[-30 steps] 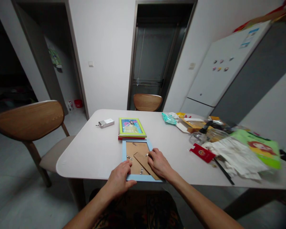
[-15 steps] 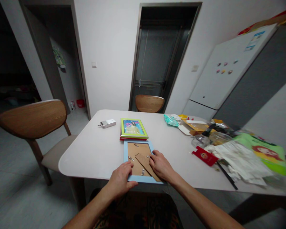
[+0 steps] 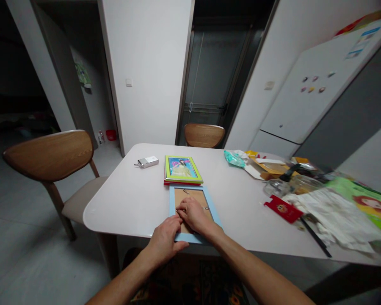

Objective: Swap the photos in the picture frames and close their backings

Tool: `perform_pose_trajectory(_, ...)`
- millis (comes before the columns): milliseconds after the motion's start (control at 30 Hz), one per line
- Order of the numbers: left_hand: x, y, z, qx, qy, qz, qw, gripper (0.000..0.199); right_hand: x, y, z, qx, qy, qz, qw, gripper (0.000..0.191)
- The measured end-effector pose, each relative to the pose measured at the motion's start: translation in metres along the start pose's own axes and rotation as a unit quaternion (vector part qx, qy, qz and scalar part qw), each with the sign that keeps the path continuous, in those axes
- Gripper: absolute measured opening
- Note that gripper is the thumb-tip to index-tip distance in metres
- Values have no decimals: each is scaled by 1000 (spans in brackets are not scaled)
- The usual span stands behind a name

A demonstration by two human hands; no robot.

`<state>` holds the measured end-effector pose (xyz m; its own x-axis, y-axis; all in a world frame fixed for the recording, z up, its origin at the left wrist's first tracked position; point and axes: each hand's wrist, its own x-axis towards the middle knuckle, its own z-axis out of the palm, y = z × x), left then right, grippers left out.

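A light-blue picture frame [image 3: 172,201] lies face down at the table's near edge, its brown backing board [image 3: 199,197] upward. My left hand [image 3: 167,233] holds the frame's near left corner, fingers on the left side and thumb by the near edge. Above the backing, my right hand [image 3: 194,214] has its fingers pressed together at the small metal clip on the left side, which they mostly cover. The same hand hides much of the brown stand. Another metal clip [image 3: 186,192] shows at the far side.
Just beyond lies a stack of frames, a yellow-green one [image 3: 198,178] with a picture on top. A small silver box-shaped object [image 3: 148,162] sits left of it. Bags, a red card [image 3: 284,209] and a black stick [image 3: 316,237] clutter the right side. Wooden chairs [image 3: 51,154] stand around.
My right hand has moved left from the frame's right edge to the left clip, across the backing. My left hand stays at the near left corner. The view has shifted slightly.
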<state>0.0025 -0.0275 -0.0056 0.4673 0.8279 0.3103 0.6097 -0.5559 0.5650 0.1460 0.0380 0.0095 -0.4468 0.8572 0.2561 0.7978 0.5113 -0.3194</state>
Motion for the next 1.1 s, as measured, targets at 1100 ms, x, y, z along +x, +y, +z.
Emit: perform_pose_trajectory(1100,-12,17,-9,5,-41,-38,998,34,46,46,3,-12,38,297,954,16)
